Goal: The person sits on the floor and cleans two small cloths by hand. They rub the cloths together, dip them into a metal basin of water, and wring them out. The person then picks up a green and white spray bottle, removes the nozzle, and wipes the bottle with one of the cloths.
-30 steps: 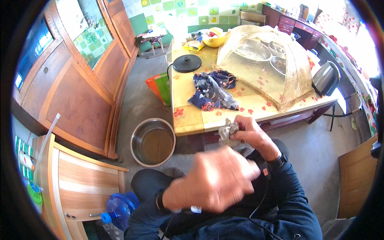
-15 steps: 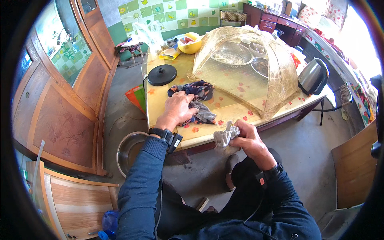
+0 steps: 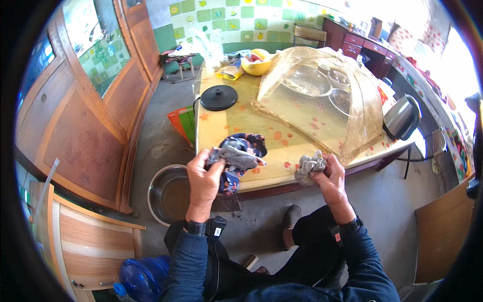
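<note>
My left hand (image 3: 204,176) is closed on a dark patterned cloth (image 3: 240,153), its grey underside turned partly up. The cloth hangs bunched at the near left edge of the table (image 3: 216,121). In my right hand (image 3: 333,183) is a crumpled greyish-white rag (image 3: 310,167), gripped between thumb and fingers just off the table's front edge. A gap of bare tabletop lies between the two cloths. Behind them a gold mesh food cover (image 3: 322,100) stands over several dishes.
A black round kettle base (image 3: 219,97) lies on the table's left side, with a yellow bowl (image 3: 256,62) behind it. The steel kettle (image 3: 402,117) stands at the right edge. On the floor are a metal basin (image 3: 163,201) and a blue water bottle (image 3: 143,276).
My left hand has gripped the patterned cloth, lifted it and drawn it toward me. My right hand has moved right with its rag. The view has shifted slightly.
</note>
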Available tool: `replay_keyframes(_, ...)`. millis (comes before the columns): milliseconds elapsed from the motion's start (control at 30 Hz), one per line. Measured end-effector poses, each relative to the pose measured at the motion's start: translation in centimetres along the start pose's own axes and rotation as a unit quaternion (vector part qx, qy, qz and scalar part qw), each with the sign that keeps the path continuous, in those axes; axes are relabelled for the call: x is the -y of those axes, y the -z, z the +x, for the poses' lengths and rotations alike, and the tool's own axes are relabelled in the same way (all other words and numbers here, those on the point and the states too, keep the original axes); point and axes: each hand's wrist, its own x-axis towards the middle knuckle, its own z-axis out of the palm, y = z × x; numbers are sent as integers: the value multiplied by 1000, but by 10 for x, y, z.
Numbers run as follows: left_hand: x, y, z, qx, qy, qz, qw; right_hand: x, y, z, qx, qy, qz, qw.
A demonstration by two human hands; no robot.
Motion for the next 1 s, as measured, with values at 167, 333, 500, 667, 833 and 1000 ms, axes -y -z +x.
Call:
replay_keyframes(167, -1, 45, 9, -147, 57, -241, 958, 8, -39, 38, 138, 242, -450, 848)
replay_keyframes(333, 0, 82, 3, -166, 132, -302, 929, -14, -99, 102, 227, 362, -492, 759)
replay_keyframes(500, -10, 101, 0, -222, 97, -346, 907, -39, -178, 199, 194, 352, -564, 721)
replay_keyframes(667, -18, 114, -8, -218, 100, -342, 908, -53, -234, 258, 148, 284, -592, 740)
replay_keyframes(833, -14, 122, -9, -228, 89, -371, 896, -37, -219, 204, 233, 326, -495, 771)
replay_keyframes(1000, -18, 135, -14, -233, 96, -365, 896, 10, -172, 74, 399, 351, -435, 727)
